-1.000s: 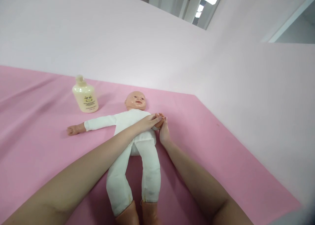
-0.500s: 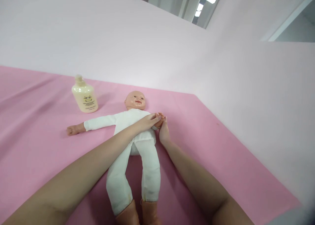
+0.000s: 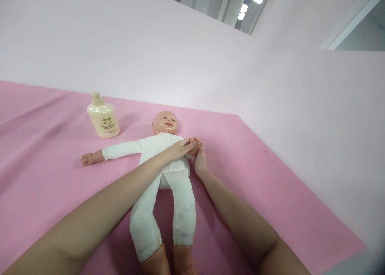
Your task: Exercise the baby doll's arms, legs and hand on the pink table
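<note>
A baby doll with a white cloth body lies on its back, its head away from me and its feet close to me. My left hand reaches across its belly, with the fingers closed round the doll's hand on the right side. From the right, my right hand cups that same small hand, its fingertips pressed against it. Most of the doll's forearm there is hidden behind my hands. The doll's other arm stretches out flat to the left.
A pale yellow lotion bottle stands upright left of the doll's head. Pink cloth covers the table, with folds at the left. A white wall rises behind the table edge and along the right, with a window above.
Both hands stay on the doll's hand with almost no visible movement. The view has shifted only very slightly.
</note>
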The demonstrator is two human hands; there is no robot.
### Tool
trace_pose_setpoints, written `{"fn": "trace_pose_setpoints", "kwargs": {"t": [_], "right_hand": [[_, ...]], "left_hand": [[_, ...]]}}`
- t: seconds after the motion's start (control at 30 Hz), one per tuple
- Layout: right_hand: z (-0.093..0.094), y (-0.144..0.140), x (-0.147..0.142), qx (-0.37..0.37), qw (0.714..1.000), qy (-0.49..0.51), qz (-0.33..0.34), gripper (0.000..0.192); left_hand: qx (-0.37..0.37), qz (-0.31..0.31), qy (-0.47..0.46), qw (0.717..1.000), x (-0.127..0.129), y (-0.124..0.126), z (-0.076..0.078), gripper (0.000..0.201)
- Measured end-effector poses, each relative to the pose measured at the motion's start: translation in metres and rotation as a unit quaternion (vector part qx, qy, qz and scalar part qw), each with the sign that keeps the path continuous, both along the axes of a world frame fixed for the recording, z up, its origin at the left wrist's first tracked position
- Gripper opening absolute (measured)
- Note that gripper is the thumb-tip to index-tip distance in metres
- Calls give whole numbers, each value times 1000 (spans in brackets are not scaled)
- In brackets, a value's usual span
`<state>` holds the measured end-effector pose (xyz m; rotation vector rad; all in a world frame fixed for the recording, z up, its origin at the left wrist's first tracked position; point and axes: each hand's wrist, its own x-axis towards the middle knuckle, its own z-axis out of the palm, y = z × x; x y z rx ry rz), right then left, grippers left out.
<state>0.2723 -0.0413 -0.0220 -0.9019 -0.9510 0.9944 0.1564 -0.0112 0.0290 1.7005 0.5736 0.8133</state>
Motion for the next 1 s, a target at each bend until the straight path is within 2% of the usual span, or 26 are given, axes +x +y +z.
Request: {"fn": "trace_pose_setpoints", "kwargs": {"t": [1.0], "right_hand": [[1,-1,0,-8,1000,0,1,53]], "left_hand": [[-1,-4,6,1000,0,3,-5,57]]}}
